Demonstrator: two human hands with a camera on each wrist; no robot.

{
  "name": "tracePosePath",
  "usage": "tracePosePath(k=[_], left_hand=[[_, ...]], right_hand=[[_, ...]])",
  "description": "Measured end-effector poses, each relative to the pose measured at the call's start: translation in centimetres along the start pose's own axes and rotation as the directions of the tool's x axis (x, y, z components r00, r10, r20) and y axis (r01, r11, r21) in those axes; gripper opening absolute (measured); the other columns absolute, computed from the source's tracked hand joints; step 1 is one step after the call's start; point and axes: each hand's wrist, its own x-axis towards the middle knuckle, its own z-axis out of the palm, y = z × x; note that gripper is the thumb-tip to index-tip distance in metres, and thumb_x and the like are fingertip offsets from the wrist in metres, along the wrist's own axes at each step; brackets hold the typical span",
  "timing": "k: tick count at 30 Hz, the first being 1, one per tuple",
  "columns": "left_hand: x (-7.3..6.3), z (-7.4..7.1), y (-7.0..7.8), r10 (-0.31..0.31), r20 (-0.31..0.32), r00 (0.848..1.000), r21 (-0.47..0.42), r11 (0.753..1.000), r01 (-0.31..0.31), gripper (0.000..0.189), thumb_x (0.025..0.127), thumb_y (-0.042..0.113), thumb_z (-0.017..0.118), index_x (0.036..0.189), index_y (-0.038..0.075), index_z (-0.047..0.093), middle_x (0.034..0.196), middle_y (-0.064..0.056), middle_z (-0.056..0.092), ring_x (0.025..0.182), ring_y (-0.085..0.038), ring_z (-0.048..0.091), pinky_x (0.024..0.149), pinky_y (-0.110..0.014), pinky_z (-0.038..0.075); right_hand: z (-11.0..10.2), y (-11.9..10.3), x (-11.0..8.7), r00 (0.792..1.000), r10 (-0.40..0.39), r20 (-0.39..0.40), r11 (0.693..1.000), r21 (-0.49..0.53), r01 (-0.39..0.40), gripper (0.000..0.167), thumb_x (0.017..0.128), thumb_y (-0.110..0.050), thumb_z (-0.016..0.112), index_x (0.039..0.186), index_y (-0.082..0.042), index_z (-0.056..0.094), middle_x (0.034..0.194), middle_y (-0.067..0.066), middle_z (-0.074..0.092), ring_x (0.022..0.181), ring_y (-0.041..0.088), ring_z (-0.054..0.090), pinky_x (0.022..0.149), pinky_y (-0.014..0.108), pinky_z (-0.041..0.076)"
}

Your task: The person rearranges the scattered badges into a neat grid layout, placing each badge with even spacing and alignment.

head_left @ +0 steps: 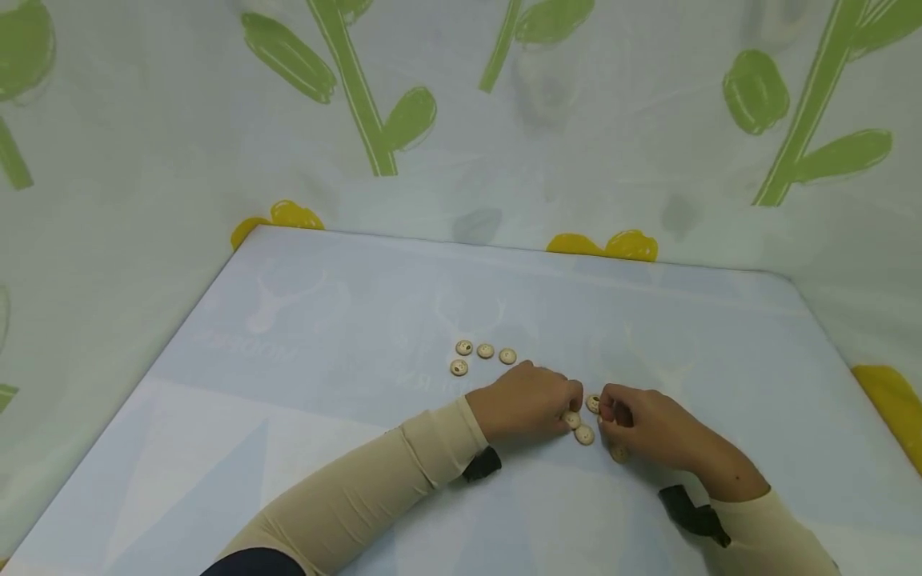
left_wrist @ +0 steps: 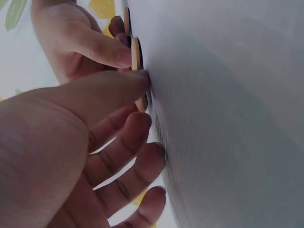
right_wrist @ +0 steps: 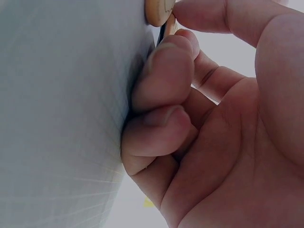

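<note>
Small round wooden buttons lie on the pale patterned tabletop. My left hand [head_left: 533,400] reaches in from the left and pinches a wooden button [head_left: 571,419] by its edge, its other fingers spread loosely below in the left wrist view. Just in front of it lies another button [head_left: 584,434]. Opposite, my right hand [head_left: 651,424] has thumb and forefinger drawn together on a button largely hidden by the fingertips, its other fingers curled against the table. One button [head_left: 594,402] sits between the two hands, and one more [head_left: 619,454] is partly under the right hand.
Farther back, to the left of the hands, several buttons form a short bent row, with one button [head_left: 458,367] at its near end. The tabletop [head_left: 288,336] runs back to a curtain [head_left: 576,144] printed with green leaves. Dark straps [head_left: 695,512] hang by the wrists.
</note>
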Motion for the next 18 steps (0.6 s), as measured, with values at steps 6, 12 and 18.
tracePosePath(k=[6,12,18], left_hand=[[-0.3,-0.4,-1.1,-0.006,-0.045,0.999,-0.044,0.999,0.004,0.012,0.093,0.031,0.07,0.102,0.023,0.069,0.076,0.015,0.062,0.067,-0.001,0.053,0.069,-0.024,0.043],[-0.9,-1.9,-1.8,-0.036,-0.078,0.996,-0.058,0.998,0.031,0.012,0.095,0.033,0.067,0.103,0.024,0.068,0.075,0.015,0.06,0.067,0.0,0.053,0.07,-0.024,0.042],[-1.5,-3.3,-2.8,-0.088,-0.089,0.992,-0.08,0.994,0.081,0.016,0.094,0.033,0.068,0.107,0.023,0.068,0.078,0.014,0.063,0.069,-0.001,0.055,0.077,-0.028,0.046]], right_hand=[[0.1,0.1,-0.1,1.0,-0.001,-0.007,1.0,0.009,0.001,0.014,0.093,-0.016,0.066,0.089,-0.017,0.053,0.067,-0.006,0.047,0.058,0.005,0.043,0.05,0.023,0.036],[0.2,0.1,0.0,1.0,0.019,-0.017,1.0,-0.005,-0.019,0.014,0.092,-0.016,0.067,0.088,-0.017,0.053,0.067,-0.006,0.048,0.058,0.006,0.045,0.05,0.023,0.037],[0.3,0.2,0.0,0.999,0.026,-0.018,1.0,0.012,-0.026,0.014,0.092,-0.016,0.067,0.087,-0.017,0.054,0.067,-0.006,0.048,0.059,0.007,0.045,0.05,0.023,0.038]])
